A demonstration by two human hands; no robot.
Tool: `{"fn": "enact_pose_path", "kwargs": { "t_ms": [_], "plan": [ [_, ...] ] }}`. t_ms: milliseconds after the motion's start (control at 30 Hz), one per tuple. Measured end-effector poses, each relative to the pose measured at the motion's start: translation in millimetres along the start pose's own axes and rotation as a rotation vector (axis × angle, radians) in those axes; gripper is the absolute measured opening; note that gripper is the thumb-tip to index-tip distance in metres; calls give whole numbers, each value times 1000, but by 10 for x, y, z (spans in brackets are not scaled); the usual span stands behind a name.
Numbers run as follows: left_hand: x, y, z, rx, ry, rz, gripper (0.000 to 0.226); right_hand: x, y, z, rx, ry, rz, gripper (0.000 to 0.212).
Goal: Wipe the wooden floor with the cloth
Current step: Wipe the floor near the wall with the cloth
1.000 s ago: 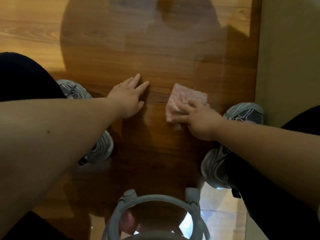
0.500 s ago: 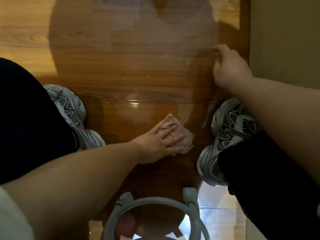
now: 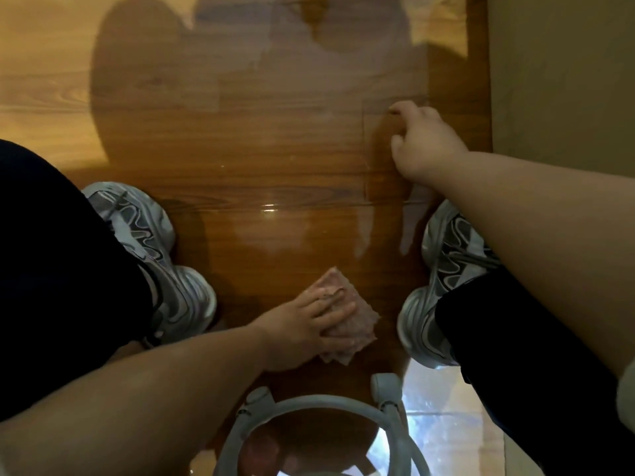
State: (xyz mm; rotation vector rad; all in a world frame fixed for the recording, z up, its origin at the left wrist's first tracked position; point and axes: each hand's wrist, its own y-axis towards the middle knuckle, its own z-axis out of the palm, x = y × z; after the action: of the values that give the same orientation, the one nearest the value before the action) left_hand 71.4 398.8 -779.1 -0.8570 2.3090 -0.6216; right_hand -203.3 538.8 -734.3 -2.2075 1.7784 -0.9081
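A small pink cloth (image 3: 357, 326) lies on the dark wooden floor (image 3: 275, 139) between my two feet. My left hand (image 3: 304, 328) presses down on it with straight, spread fingers covering its left part. My right hand (image 3: 424, 146) is farther out at the right, close to the wall, with fingers curled and tips on the floor, holding nothing. A wet, glossy patch shows on the boards just beyond the cloth.
Grey sneakers stand on either side: my left shoe (image 3: 147, 242) and my right shoe (image 3: 443, 269). A beige wall (image 3: 563, 80) runs along the right edge. A grey ring-shaped frame with round knobs (image 3: 386, 389) sits close in front of me at the bottom.
One second ago my right hand held the cloth; now my left hand presses it, nearer to me. My right hand has moved out to the right by the wall. Little differs from half a second ago.
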Motion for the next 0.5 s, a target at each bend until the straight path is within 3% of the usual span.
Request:
{"fn": "enact_pose_path", "kwargs": {
  "t_ms": [33,100,167,267,333,433,500],
  "plan": [
    [36,45,-28,19,39,45,69,11,-3,22,5,1,-4,48],
    [293,107,-130,-61,103,-37,68,19,-21,75,14,6,-20,48],
    [678,90,-303,-166,72,-340,62,-2,-37,112,29,-12,-35,48],
    [1261,-8,-624,-237,-237,-818,59,-94,-16,57,55,-78,6,52],
    [1473,-79,-701,-250,-368,-958,58,-150,25,-20,84,-142,55,56],
    [1214,-103,-574,-267,-206,-813,58,-181,51,-58,145,-202,98,62],
    [675,-43,-335,-281,-40,-452,61,-159,40,-8,172,-191,120,65]
  ]
}}
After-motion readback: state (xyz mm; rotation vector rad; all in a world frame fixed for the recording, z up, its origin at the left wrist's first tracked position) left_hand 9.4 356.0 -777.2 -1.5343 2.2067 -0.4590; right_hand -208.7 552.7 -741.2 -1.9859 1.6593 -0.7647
